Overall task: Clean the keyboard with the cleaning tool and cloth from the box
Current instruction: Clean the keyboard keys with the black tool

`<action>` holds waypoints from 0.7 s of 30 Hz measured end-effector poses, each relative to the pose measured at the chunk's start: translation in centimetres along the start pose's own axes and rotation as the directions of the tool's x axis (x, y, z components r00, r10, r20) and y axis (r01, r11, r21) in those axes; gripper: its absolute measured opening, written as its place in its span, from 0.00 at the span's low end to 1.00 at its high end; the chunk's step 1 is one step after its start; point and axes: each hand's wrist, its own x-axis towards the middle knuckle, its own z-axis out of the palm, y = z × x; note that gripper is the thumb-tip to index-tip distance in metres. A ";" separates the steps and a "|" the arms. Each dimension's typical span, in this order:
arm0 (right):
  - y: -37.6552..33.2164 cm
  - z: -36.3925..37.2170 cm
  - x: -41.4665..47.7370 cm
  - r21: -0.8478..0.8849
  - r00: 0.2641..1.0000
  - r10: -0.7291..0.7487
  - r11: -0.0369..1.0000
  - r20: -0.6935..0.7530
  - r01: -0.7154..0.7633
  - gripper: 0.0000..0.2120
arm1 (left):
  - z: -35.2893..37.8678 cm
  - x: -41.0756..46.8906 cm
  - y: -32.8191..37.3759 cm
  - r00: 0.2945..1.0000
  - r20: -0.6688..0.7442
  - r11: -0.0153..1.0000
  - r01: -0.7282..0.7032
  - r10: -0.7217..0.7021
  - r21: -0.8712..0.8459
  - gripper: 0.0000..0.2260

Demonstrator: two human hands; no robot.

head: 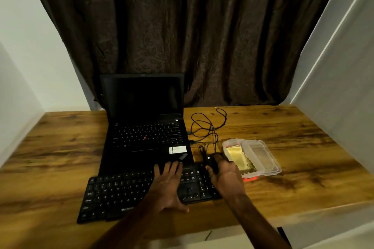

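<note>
A black external keyboard (121, 192) lies at the front of the wooden desk (283, 127), partly over the laptop's front edge. My left hand (169, 184) lies flat on the keyboard's middle with fingers spread. My right hand (224, 176) grips a dark object (212, 162) at the keyboard's right end; its shape is blurred. Just right of that hand stands a clear plastic box (253, 155), its lid off, with a yellow cloth (237, 155) inside.
An open black laptop (145, 127) stands behind the keyboard, screen dark. Tangled black cables (206, 127) lie between the laptop and the box. A dark curtain hangs behind the desk, and white walls close in on both sides.
</note>
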 end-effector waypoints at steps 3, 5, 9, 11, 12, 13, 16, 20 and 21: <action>-0.2 0.8 0.1 -0.018 1.000 0.023 1.000 -0.015 -0.023 0.23 | -0.3 -1.2 -2.6 1.000 0.010 1.000 0.022 -0.022 0.006 0.65; -0.6 1.3 0.2 -0.029 1.000 0.017 0.999 -0.017 -0.017 0.25 | -0.2 -2.1 -4.9 0.998 0.035 0.999 0.046 -0.047 0.010 0.68; -3.2 2.4 -0.1 0.005 0.998 -0.007 1.000 0.059 0.007 0.25 | 0.2 -3.8 -8.4 0.988 0.114 0.995 0.101 -0.101 0.007 0.74; -5.3 2.9 -0.2 0.074 0.996 -0.015 0.997 0.092 0.009 0.23 | 0.2 -4.5 -8.9 0.987 0.114 0.993 0.117 -0.115 -0.012 0.71; -6.2 3.1 -0.3 0.135 0.995 -0.025 0.991 0.100 0.011 0.23 | 0.1 -4.6 -8.9 0.989 0.103 0.994 0.112 -0.111 -0.012 0.69; -6.9 3.4 -0.5 0.194 0.994 -0.041 0.981 0.104 0.020 0.24 | 0.1 -4.7 -8.9 0.990 0.093 0.994 0.106 -0.104 -0.011 0.68; -7.7 3.1 -0.4 0.275 0.995 -0.049 0.961 0.088 0.023 0.27 | 0.2 -4.7 -8.9 0.993 0.072 0.996 0.090 -0.089 -0.016 0.70; -6.5 1.8 0.4 0.135 0.996 0.063 0.988 0.060 -0.070 0.24 | 0.1 -4.9 -9.4 0.994 0.084 0.996 0.072 -0.067 -0.059 0.72; -6.3 1.8 0.5 0.092 0.996 0.074 0.993 0.051 -0.078 0.24 | 0.1 -5.0 -9.6 0.994 0.094 0.996 0.061 -0.055 -0.062 0.72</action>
